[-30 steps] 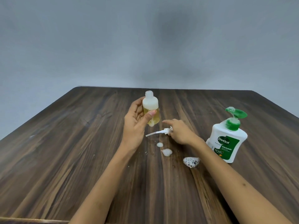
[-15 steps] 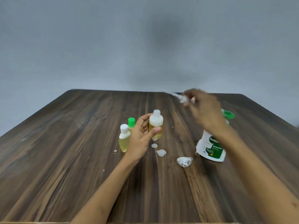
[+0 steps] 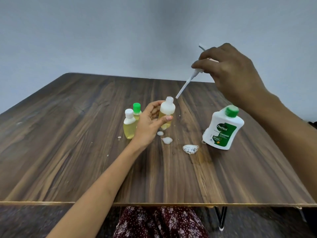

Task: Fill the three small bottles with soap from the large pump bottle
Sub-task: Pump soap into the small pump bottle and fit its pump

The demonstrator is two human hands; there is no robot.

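My left hand (image 3: pixel 148 123) grips an uncapped small bottle (image 3: pixel 166 112), upright above the table, with yellow soap below and white foam on top. My right hand (image 3: pixel 229 73) holds a small white pump top with a dip tube (image 3: pixel 186 84) high up; the tube slants down and its tip ends just right of the bottle's open neck. Two more small bottles of yellow soap stand left of my left hand, one with a white cap (image 3: pixel 129 123), one behind it with a green cap (image 3: pixel 136 110). The large white Dettol pump bottle (image 3: pixel 223 130) stands to the right, below my right forearm.
Three blobs of white foam lie on the dark wooden table (image 3: pixel 68 152): two small ones (image 3: pixel 164 137) below the held bottle and a bubbly one (image 3: pixel 190 149) beside the Dettol bottle. The table's front edge runs across the bottom, above patterned cloth on my lap.
My right hand picked the small pump top up off the table, lifted it high, and now its tube points down at the bottle's neck. The left hand lowered the bottle slightly.
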